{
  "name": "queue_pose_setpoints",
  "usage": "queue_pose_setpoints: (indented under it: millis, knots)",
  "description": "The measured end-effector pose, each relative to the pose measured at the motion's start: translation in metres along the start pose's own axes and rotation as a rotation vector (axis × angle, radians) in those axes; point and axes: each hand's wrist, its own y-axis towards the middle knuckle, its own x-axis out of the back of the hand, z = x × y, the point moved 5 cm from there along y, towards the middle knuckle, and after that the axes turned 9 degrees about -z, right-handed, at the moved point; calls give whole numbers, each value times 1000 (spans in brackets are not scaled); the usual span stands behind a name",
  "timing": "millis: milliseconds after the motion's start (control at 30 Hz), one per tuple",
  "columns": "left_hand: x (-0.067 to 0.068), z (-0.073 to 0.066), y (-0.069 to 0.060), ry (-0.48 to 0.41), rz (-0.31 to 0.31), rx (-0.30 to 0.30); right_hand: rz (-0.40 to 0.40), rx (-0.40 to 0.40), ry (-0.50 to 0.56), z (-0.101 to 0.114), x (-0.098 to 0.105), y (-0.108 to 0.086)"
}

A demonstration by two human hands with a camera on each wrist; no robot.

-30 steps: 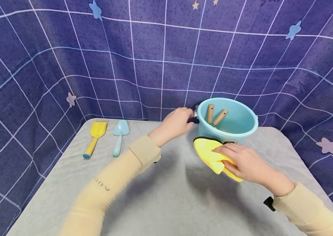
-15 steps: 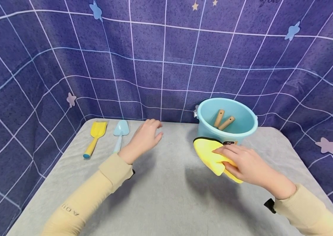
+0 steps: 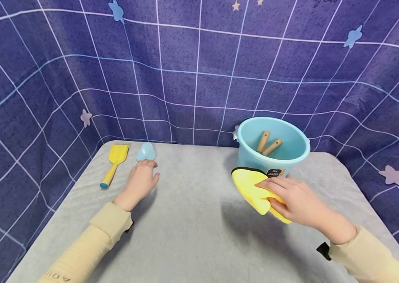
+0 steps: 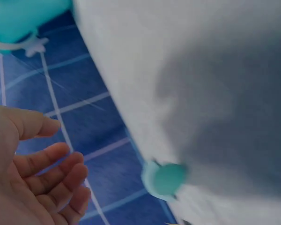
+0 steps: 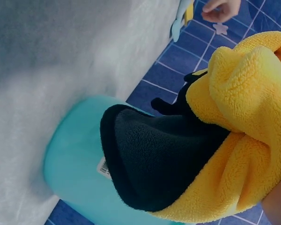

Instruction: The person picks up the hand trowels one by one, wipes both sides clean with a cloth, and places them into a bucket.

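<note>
My left hand (image 3: pixel 140 181) hovers over the handle of a light blue toy shovel (image 3: pixel 146 152), hiding most of that handle. In the left wrist view the fingers (image 4: pixel 61 187) are loosely curled with nothing in them, apart from the shovel's round teal end (image 4: pixel 168 179). A yellow cloth (image 3: pixel 250 188) with a dark underside is bunched in my right hand (image 3: pixel 296 200), which grips it just in front of a light blue bucket (image 3: pixel 252 157). Two wooden-handled tools (image 3: pixel 272 147) lean inside the bucket; their lower ends are hidden.
Left of the blue shovel lies a yellow toy shovel (image 3: pixel 116 161) with a blue handle end. A grey cloth covers the table (image 3: pixel 192 220). Dark blue curtains (image 3: pixel 199 78) with a pale grid and stars hang behind and at both sides.
My left hand has gone from the bucket's left side leftward to the blue shovel. The wooden handles in the bucket have tipped to the right. My right hand stays nearly still with the cloth.
</note>
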Motion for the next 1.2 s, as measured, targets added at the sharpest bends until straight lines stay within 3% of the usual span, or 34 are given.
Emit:
queue_pose_setpoints:
  millis: [233,433,500,633,767,1200]
  knots:
    - [-12,45,-13,69,31,108,7,-5,-3,1,-3,-2]
    - [-20,67,-15,60,99,163,14,-5,10,2,-5,-4]
    - [-22,71,-14,27,129,188,13,-7,11,2,-5,-5]
    - [-28,79,-8,-42,221,293,12,-4,11,3,-5,-5]
    - [-37,85,-2,-54,306,388,8,-2,8,3,-5,-6]
    - [-54,92,12,-12,366,444,11,-10,6,0,-8,-8]
